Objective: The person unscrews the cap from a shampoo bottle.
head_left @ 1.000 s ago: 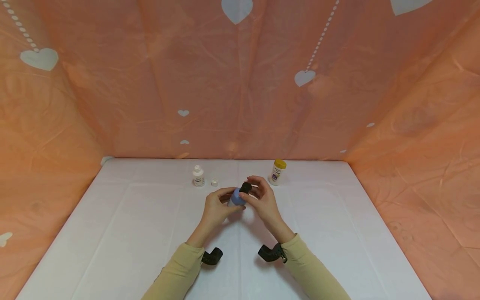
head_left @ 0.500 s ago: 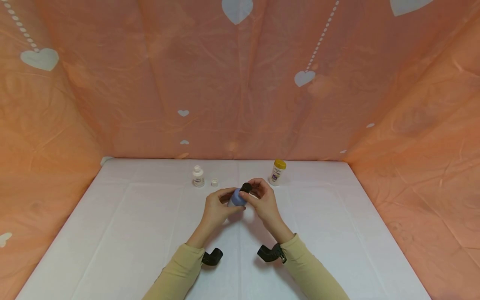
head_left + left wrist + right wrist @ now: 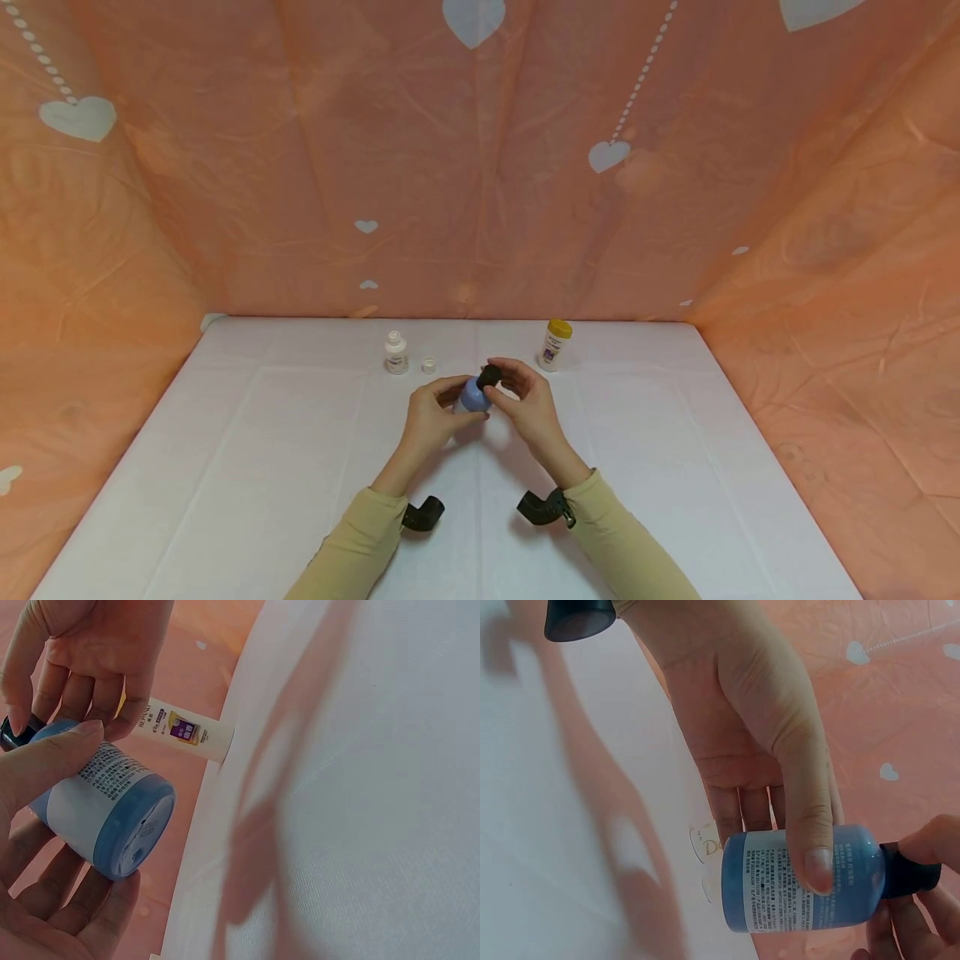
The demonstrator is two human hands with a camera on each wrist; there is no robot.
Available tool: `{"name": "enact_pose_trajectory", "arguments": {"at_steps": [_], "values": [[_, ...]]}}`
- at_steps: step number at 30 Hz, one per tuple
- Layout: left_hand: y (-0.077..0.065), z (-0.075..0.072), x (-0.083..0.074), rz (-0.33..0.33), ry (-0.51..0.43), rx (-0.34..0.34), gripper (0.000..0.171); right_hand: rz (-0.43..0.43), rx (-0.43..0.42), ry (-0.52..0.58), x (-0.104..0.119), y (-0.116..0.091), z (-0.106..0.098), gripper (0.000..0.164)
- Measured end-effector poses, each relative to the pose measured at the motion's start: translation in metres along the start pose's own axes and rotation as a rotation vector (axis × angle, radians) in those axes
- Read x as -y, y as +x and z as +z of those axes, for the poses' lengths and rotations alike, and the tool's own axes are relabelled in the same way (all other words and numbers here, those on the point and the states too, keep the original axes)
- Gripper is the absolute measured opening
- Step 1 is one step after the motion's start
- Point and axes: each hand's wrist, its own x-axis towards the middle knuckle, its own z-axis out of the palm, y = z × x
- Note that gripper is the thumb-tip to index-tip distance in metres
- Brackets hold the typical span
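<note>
A blue bottle [image 3: 474, 396] with a white printed label and a black cap [image 3: 490, 377] is held up over the table, tilted toward the right. My left hand [image 3: 432, 417] grips its body, the thumb lying across the label [image 3: 112, 772] in the left wrist view. At the cap, my right hand [image 3: 528, 406] pinches with thumb and fingers, as the right wrist view also shows around the black cap [image 3: 909, 871]. In that view the bottle [image 3: 859, 877] lies sideways, its base toward the left.
Behind the hands, a white bottle without a cap [image 3: 396, 353] stands at the back left, a small white cap [image 3: 429, 365] beside it. A white bottle with a yellow lid [image 3: 555, 345] stands back right. Patterned orange cloth [image 3: 480, 208] encloses the white table [image 3: 285, 467].
The right fingers have shifted slightly around the black cap, and the cap appears a little turned. The left hand and the bottle stay almost in place.
</note>
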Motion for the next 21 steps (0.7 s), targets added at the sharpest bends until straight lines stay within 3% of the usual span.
{"name": "enact_pose_trajectory", "arguments": {"at_steps": [4,14,21], "values": [[0.0,0.0,-0.001,-0.002,0.002,-0.003,0.053,-0.032,0.001,-0.007,-0.015,0.004,-0.002,0.041],[-0.001,0.001,-0.001,-0.004,-0.01,-0.004,0.053,-0.093,-0.06,-0.006,-0.024,0.003,0.001,0.046],[-0.001,0.0,-0.002,-0.022,-0.012,-0.006,0.054,-0.038,-0.101,0.008,-0.021,0.003,0.004,0.039]]}}
